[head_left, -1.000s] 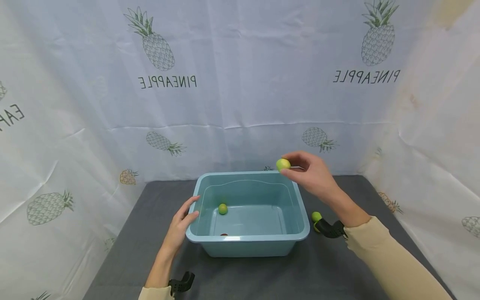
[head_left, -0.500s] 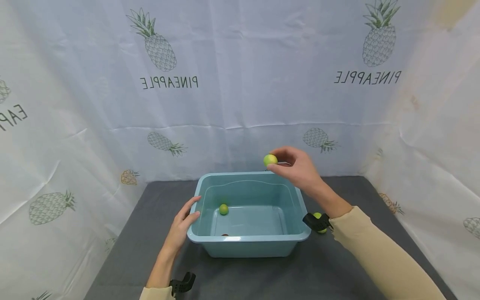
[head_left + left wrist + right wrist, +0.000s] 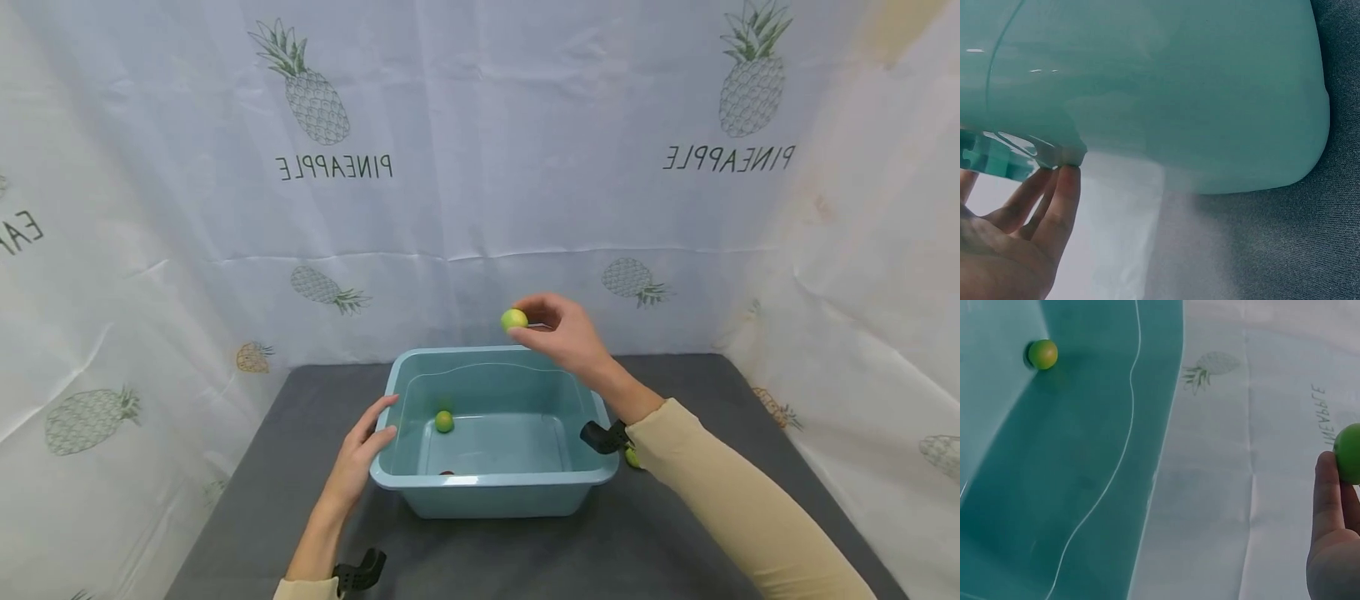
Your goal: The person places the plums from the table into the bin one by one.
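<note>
Head view: the right hand [image 3: 566, 333] pinches a small green ball [image 3: 513, 319] between fingertips and thumb, above the far rim of the tub [image 3: 495, 479]. The ball looks light, smooth and round, so it is likely to roll or slip; a fingertip pinch across its widest part suits it. A second ball [image 3: 444, 422] lies inside the tub near the left wall. A third ball [image 3: 632, 457] rests on the table [image 3: 660, 542], just right of the tub, partly hidden by the sleeve. The left hand [image 3: 360, 454] rests against the tub's left rim, fingers straight.

Left wrist view: the fingers [image 3: 1063, 200] touch the tub rim from below, uncurled.

Right wrist view: the held ball sits at the fingertips at the frame's right edge.
</note>
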Available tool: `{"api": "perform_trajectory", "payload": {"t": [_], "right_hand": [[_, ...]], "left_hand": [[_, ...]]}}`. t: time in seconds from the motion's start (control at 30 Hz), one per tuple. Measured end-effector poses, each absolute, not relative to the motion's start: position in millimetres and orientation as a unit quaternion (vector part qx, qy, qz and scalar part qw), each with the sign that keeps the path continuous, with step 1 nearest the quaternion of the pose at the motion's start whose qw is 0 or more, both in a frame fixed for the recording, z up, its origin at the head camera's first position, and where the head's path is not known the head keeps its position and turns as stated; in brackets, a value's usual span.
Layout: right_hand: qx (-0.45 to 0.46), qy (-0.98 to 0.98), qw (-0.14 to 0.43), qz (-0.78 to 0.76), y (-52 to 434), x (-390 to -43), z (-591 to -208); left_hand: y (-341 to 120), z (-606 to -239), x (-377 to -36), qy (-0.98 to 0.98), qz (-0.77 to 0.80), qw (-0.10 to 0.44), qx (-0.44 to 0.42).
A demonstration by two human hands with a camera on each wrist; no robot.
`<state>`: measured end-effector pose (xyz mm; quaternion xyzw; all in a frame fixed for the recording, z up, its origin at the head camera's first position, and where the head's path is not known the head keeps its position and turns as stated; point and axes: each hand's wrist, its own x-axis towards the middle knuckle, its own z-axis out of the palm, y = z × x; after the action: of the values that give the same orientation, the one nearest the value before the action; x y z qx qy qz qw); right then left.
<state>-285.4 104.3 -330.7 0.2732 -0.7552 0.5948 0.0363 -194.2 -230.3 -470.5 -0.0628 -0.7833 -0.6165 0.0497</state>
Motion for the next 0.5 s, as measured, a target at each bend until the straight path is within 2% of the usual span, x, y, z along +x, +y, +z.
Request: {"api": "perform_trajectory", "payload": {"t": [0.5], "right_hand": [[0.297, -0.748, 0.035, 0.592, 68, -304, -352]], "left_hand": [[-235, -474, -196, -0.778, -0.618, 0.059, -0.093]]}}
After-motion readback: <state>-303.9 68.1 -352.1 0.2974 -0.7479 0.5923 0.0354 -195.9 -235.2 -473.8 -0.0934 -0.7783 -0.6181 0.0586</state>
